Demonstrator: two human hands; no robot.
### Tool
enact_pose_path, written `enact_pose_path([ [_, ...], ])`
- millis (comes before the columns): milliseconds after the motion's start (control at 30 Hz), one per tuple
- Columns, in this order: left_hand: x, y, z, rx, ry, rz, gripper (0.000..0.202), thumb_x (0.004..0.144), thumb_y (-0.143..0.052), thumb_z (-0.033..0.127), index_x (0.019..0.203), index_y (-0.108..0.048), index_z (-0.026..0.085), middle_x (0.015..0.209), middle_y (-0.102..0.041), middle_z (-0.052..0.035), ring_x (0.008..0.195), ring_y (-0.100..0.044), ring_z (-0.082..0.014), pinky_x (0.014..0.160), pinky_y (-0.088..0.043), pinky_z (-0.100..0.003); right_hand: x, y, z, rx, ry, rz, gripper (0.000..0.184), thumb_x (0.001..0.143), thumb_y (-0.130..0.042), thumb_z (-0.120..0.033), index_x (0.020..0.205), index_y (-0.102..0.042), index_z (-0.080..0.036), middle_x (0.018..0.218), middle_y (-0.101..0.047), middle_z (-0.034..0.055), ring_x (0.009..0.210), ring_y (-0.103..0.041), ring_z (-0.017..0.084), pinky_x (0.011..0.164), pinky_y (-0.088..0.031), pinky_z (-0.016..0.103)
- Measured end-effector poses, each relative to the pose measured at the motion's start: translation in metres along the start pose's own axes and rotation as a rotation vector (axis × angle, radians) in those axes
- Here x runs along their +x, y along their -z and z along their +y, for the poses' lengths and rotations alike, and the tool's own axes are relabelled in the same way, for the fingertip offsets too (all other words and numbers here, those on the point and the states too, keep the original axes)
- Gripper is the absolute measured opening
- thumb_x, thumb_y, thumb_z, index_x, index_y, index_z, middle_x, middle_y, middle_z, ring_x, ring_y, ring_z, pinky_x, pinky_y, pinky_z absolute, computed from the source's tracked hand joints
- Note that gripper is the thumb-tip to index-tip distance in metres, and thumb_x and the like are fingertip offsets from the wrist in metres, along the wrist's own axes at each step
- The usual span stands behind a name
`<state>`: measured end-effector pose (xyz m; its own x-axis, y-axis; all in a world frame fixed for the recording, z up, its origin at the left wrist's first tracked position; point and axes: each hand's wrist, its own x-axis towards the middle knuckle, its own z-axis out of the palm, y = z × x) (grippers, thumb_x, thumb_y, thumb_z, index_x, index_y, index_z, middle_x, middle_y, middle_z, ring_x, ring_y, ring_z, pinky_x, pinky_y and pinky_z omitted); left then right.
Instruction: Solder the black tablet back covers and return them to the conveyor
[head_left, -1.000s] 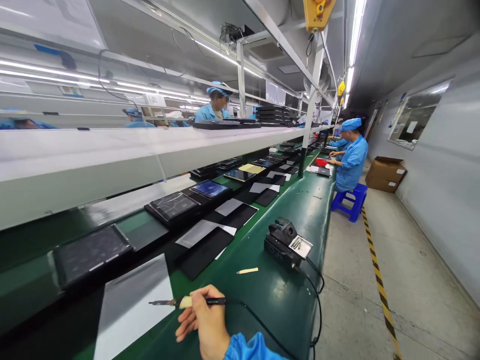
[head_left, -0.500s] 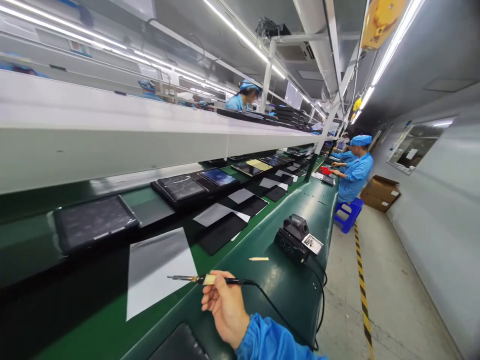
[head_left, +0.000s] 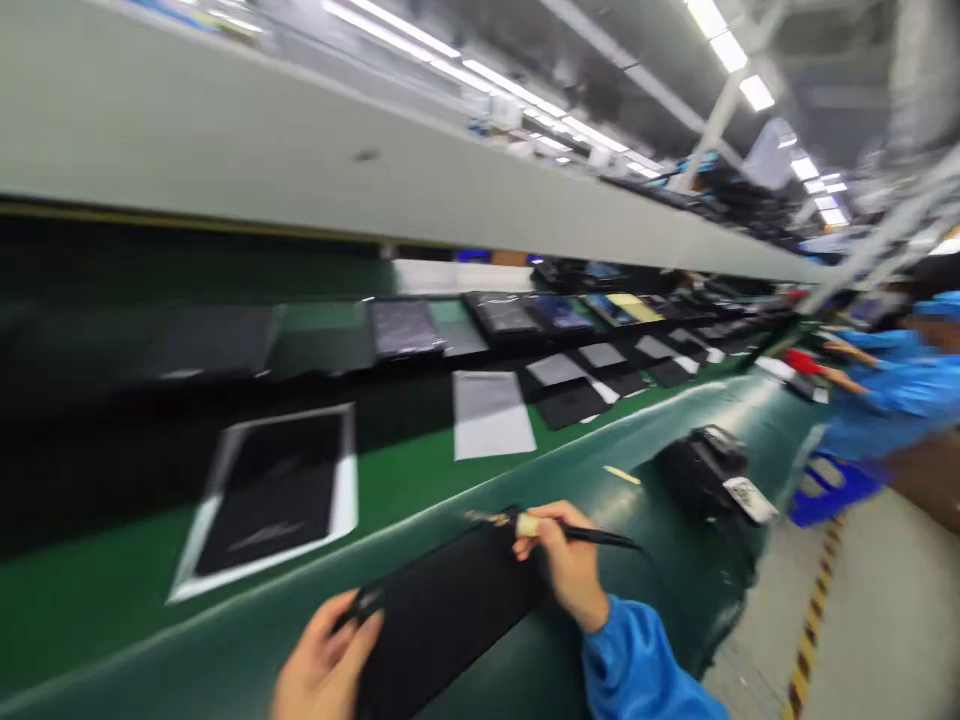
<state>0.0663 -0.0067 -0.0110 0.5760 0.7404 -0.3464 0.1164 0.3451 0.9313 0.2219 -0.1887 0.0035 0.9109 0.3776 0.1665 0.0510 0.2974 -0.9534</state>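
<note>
My right hand (head_left: 566, 560) grips a soldering iron (head_left: 592, 535) by its handle, with a pale wrap near the front. The metal tip points left, blurred, over the far edge of a flat black panel (head_left: 457, 610). That panel lies on the green bench mat in front of me. At its left end is my left hand (head_left: 330, 650), thumb and forefinger closed around a small dark thing. Blur hides what this is, and I cannot tell whether it is part of the panel.
Beyond the mat runs a green belt (head_left: 405, 470) with a black sheet on white backing (head_left: 270, 490) and several tablet-like units (head_left: 405, 328). A black soldering station (head_left: 701, 470) stands at right, near a pale strip (head_left: 622, 475). A co-worker in blue (head_left: 907, 380) sits farther along.
The view has swung left and down. My left hand has come into view at the black panel. The soldering iron, still in my right hand, is now over the panel instead of the white sheet.
</note>
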Motion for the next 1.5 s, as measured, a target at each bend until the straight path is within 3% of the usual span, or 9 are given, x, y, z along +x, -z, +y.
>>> enact_pose_path([
  [67,-0.011,0.008,-0.003,-0.150,0.088,-0.098,0.063,0.053,-0.092,0.051,0.098,-0.062,0.019,0.069,-0.071,0.0010,0.065,-0.069,-0.0203,0.063,-0.055,-0.029,-0.009,0.007,-0.004,-0.009,-0.047,-0.076,0.022,0.089,-0.072,-0.037,0.097,-0.071,-0.016,0.074,-0.076,0.0046,0.063,-0.072,0.015,0.064,-0.058,0.026],
  [167,-0.016,0.008,-0.004,-0.263,0.093,-0.145,0.052,0.061,-0.089,0.045,0.093,-0.057,0.020,0.067,-0.071,0.0023,0.059,-0.068,-0.0163,0.060,-0.052,-0.024,-0.014,0.012,-0.007,-0.272,0.128,-0.233,0.013,0.093,-0.065,-0.026,0.103,-0.072,-0.020,0.079,-0.075,0.0036,0.069,-0.072,0.016,0.068,-0.058,0.027],
  [333,-0.019,0.007,-0.007,-0.313,0.074,-0.167,0.040,0.070,-0.083,0.036,0.092,-0.054,0.020,0.068,-0.071,0.0019,0.056,-0.065,-0.0126,0.057,-0.049,-0.021,-0.026,-0.001,-0.015,-0.436,0.274,-0.501,0.019,0.091,-0.064,-0.013,0.105,-0.072,-0.024,0.090,-0.074,0.0043,0.084,-0.071,0.018,0.074,-0.057,0.029],
  [500,-0.023,0.011,-0.006,-0.310,0.068,-0.173,0.034,0.073,-0.078,0.031,0.091,-0.052,0.020,0.067,-0.070,0.0021,0.054,-0.064,-0.0123,0.055,-0.048,-0.020,-0.030,-0.018,-0.019,-0.463,0.321,-0.621,0.025,0.088,-0.066,-0.009,0.108,-0.073,-0.024,0.102,-0.072,0.0070,0.092,-0.071,0.019,0.080,-0.058,0.031],
  [767,-0.024,0.014,-0.007,-0.290,0.053,-0.177,0.029,0.076,-0.073,0.026,0.093,-0.051,0.020,0.072,-0.074,-0.0014,0.056,-0.065,-0.0127,0.054,-0.048,-0.020,-0.031,-0.030,-0.016,-0.474,0.304,-0.645,0.025,0.089,-0.065,-0.008,0.108,-0.073,-0.023,0.101,-0.072,0.0069,0.090,-0.071,0.019,0.078,-0.058,0.031],
  [1300,-0.019,0.016,-0.006,-0.262,0.055,-0.167,0.032,0.075,-0.077,0.031,0.092,-0.052,0.021,0.069,-0.069,0.0014,0.057,-0.065,-0.0137,0.055,-0.047,-0.021,-0.026,-0.039,-0.013,-0.447,0.255,-0.638,0.020,0.090,-0.066,-0.013,0.104,-0.076,-0.022,0.096,-0.074,0.0077,0.085,-0.072,0.020,0.074,-0.060,0.032],
  [1400,-0.021,0.011,0.002,-0.183,0.073,-0.146,0.040,0.069,-0.081,0.038,0.094,-0.057,0.020,0.070,-0.072,-0.0003,0.059,-0.066,-0.0157,0.056,-0.049,-0.023,-0.020,-0.043,-0.025,-0.461,0.249,-0.629,0.021,0.089,-0.066,-0.013,0.105,-0.077,-0.022,0.097,-0.075,0.0081,0.087,-0.073,0.020,0.077,-0.060,0.031],
  [1500,-0.020,0.009,0.002,-0.059,0.074,-0.055,0.059,0.057,-0.089,0.048,0.101,-0.061,0.019,0.076,-0.076,-0.0027,0.070,-0.072,-0.0212,0.063,-0.055,-0.026,-0.014,-0.048,-0.036,-0.401,0.241,-0.603,0.013,0.088,-0.068,-0.020,0.096,-0.078,-0.021,0.091,-0.076,0.0070,0.081,-0.073,0.018,0.076,-0.061,0.029],
])
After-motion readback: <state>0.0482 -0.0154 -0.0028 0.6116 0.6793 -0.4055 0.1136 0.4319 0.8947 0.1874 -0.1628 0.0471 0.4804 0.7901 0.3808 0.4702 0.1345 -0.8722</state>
